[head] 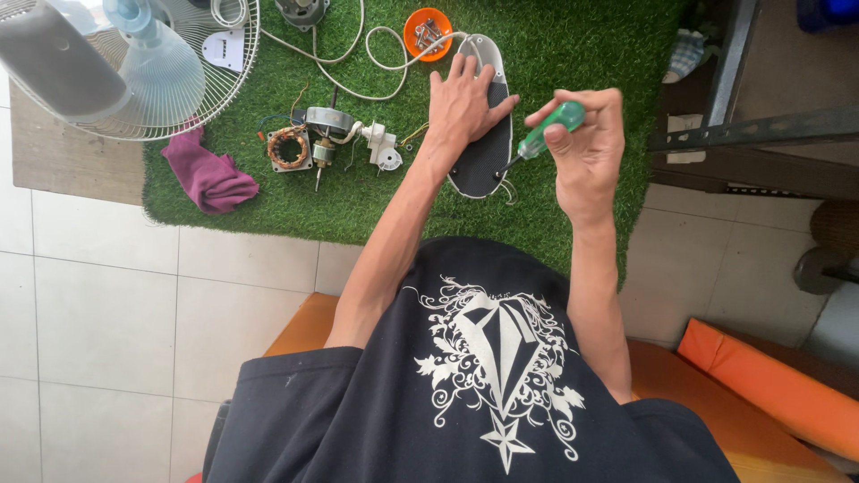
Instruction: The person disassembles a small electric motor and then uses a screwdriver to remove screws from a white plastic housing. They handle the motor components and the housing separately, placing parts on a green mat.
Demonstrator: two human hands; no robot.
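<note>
While the left hand (pixel 461 103) lies spread flat, fingers fanned, on the dark oval base plate (pixel 483 156), it pins that plate to the green turf mat (pixel 573 36) on the floor. The right hand (pixel 586 148) is curled tight around a green-handled screwdriver (pixel 546 134), thumb and fingers wrapped about the handle, and the shaft slants down and toward the left hand until its tip meets the plate's near right edge, just below the left thumb.

As I judge it, the danger is a slip. The driver is held at a slant, not upright, so hard pressure could make the tip skid off the screw and across the smooth plate toward the left hand pressing just beside it. The soft turf also gives under load, which could let the plate rock and chew the screw head.

Beyond the left fingertips sits an orange bowl (pixel 428 34) of loose screws, close enough for a jolt to spill it into the grass. Farther out past the left hand lie a copper-wound stator (pixel 288 148), a small motor assembly (pixel 327 125) with white cord (pixel 358 54), a purple rag (pixel 208 174) and the fan guard (pixel 134 72), well apart from the work.
</note>
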